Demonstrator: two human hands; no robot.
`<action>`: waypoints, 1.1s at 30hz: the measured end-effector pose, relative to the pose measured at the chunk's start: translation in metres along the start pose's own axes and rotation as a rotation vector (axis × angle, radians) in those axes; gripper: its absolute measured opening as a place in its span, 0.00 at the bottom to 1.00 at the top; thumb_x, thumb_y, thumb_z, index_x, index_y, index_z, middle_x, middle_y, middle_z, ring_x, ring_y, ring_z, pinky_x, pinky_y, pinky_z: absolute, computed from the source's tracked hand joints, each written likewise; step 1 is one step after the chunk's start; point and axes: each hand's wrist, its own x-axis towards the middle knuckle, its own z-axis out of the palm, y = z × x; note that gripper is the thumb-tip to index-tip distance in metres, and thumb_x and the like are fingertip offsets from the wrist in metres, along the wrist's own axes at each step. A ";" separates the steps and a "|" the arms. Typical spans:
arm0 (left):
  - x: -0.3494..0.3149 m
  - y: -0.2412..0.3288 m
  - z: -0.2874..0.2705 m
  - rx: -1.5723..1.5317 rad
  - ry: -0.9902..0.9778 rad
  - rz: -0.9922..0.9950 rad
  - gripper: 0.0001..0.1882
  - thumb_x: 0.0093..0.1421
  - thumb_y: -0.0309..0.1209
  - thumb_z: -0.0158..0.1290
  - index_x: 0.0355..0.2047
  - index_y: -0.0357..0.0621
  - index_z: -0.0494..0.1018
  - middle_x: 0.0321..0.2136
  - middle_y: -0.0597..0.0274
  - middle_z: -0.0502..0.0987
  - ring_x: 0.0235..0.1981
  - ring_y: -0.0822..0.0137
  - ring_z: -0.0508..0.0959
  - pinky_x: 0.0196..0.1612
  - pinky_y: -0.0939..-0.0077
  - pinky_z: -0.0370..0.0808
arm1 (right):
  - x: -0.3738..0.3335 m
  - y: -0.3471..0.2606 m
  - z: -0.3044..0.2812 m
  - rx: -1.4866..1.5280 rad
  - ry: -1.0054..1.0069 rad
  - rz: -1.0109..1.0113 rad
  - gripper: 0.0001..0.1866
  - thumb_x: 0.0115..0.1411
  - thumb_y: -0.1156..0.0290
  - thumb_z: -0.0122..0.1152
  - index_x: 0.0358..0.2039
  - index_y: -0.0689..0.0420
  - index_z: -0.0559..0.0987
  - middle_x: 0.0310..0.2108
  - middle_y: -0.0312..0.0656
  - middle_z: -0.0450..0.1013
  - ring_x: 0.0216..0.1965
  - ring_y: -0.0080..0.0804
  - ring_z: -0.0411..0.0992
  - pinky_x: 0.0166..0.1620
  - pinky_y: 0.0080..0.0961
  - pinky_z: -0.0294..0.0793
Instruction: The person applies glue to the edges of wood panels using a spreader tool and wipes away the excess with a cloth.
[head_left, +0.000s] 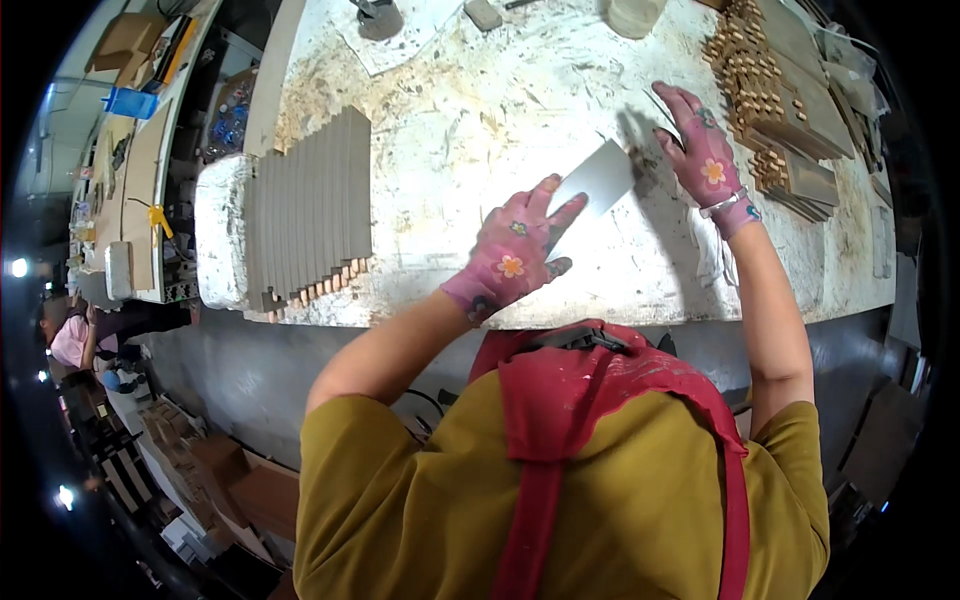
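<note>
My left hand, in a pink flowered glove, is closed on one end of a smooth grey flat plate, the fingers on top. The plate lies slanted over the white table, its far end pointing up and right. Beyond it, my right hand, in a matching glove, is raised with fingers bent. A thin pale edge shows between its fingertips and thumb; what it belongs to cannot be made out. To the left, a row of similar grey plates with copper-coloured ends leans against a white block.
More plates with copper-coloured tabs are stacked at the table's right. Along the far edge are a dark pot on a stained sheet, a small grey block and a cloudy container. A white cloth lies below my right wrist. Another person is far left.
</note>
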 end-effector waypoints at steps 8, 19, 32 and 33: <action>-0.013 -0.032 -0.045 -1.196 -0.288 -0.648 0.41 0.59 0.46 0.57 0.66 0.37 0.56 0.55 0.46 0.71 0.57 0.51 0.72 0.59 0.62 0.70 | -0.059 -0.073 0.019 0.979 -0.307 0.326 0.15 0.63 0.67 0.56 0.48 0.60 0.76 0.40 0.41 0.77 0.40 0.27 0.75 0.44 0.25 0.75; -0.026 -0.039 -0.003 -2.397 -0.046 -0.492 0.44 0.66 0.65 0.32 0.66 0.40 0.56 0.53 0.49 0.67 0.43 0.61 0.68 0.45 0.69 0.69 | -0.053 -0.014 -0.012 0.488 -0.064 0.150 0.18 0.60 0.69 0.60 0.50 0.56 0.75 0.49 0.47 0.74 0.51 0.45 0.73 0.55 0.36 0.73; -0.035 -0.007 -0.010 -1.492 0.355 -0.585 0.31 0.57 0.20 0.52 0.62 0.46 0.64 0.43 0.62 0.72 0.44 0.68 0.75 0.49 0.74 0.75 | -0.136 0.035 0.012 -0.112 0.042 0.088 0.31 0.54 0.70 0.63 0.60 0.50 0.70 0.60 0.45 0.64 0.60 0.50 0.61 0.63 0.46 0.57; -0.034 -0.002 -0.020 -1.083 0.394 -0.630 0.29 0.56 0.19 0.51 0.60 0.49 0.67 0.42 0.62 0.73 0.43 0.66 0.76 0.49 0.73 0.74 | -0.139 0.039 0.014 -0.090 0.076 0.068 0.30 0.54 0.71 0.62 0.59 0.50 0.70 0.61 0.44 0.64 0.60 0.50 0.60 0.64 0.46 0.56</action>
